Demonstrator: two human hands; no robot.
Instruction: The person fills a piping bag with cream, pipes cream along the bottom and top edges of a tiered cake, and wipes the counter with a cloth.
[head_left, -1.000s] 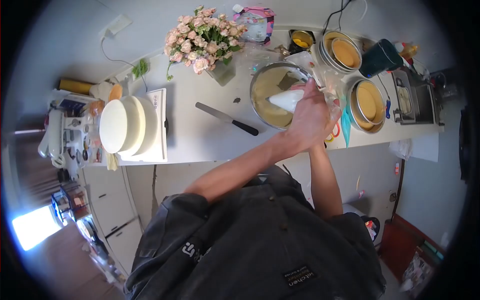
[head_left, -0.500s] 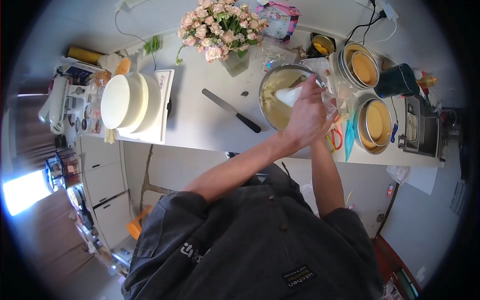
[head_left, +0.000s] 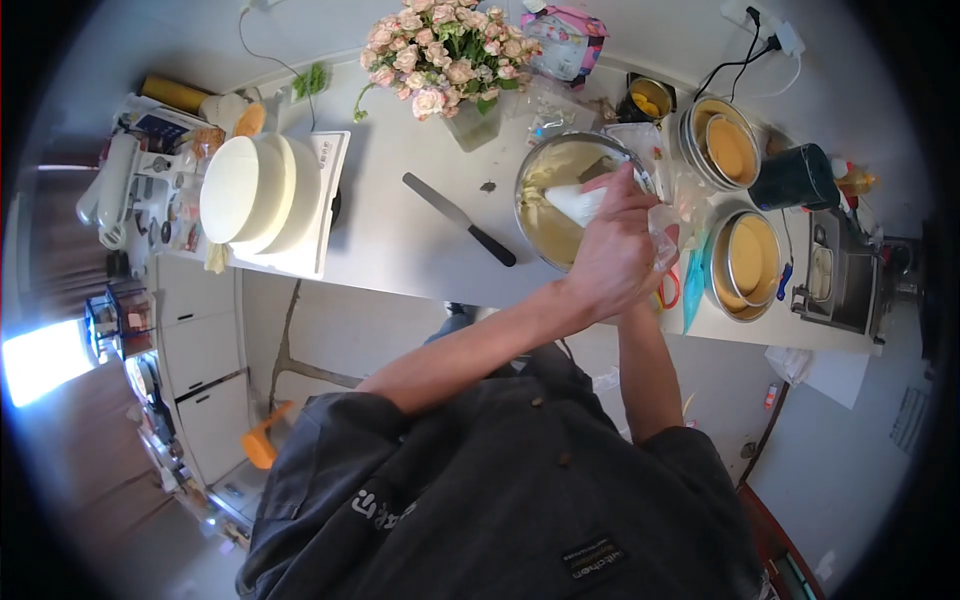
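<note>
A white cone-shaped piping bag point(head_left: 574, 204) points down and left into a metal bowl point(head_left: 524, 232) with pale cream batter or cream inside. My left hand point(head_left: 612, 255) crosses over from the left, its fingers closed around the upper part of the bag. Beneath it, my right hand point(head_left: 612, 181) is largely covered, with some fingers showing curled around the bag. Clear plastic point(head_left: 662, 238) sticks out beside the hands. Left of the bowl, a spatula with a black handle point(head_left: 491, 244) lies on the counter point(head_left: 400, 250).
White round forms point(head_left: 232, 190) stand on a white board at the left. Pink roses point(head_left: 450, 60) stand behind. To the right are round tins holding yellow cake layers point(head_left: 752, 255), another tin stack point(head_left: 730, 148), a teal bag point(head_left: 694, 290), red scissors point(head_left: 670, 288), a dark green container point(head_left: 795, 178) and a sink point(head_left: 850, 270).
The view has shifted, so the counter sits differently in the frame. Both hands remain together at the bag, and its tip has moved within the bowl. More pale clumps show by the tip.
</note>
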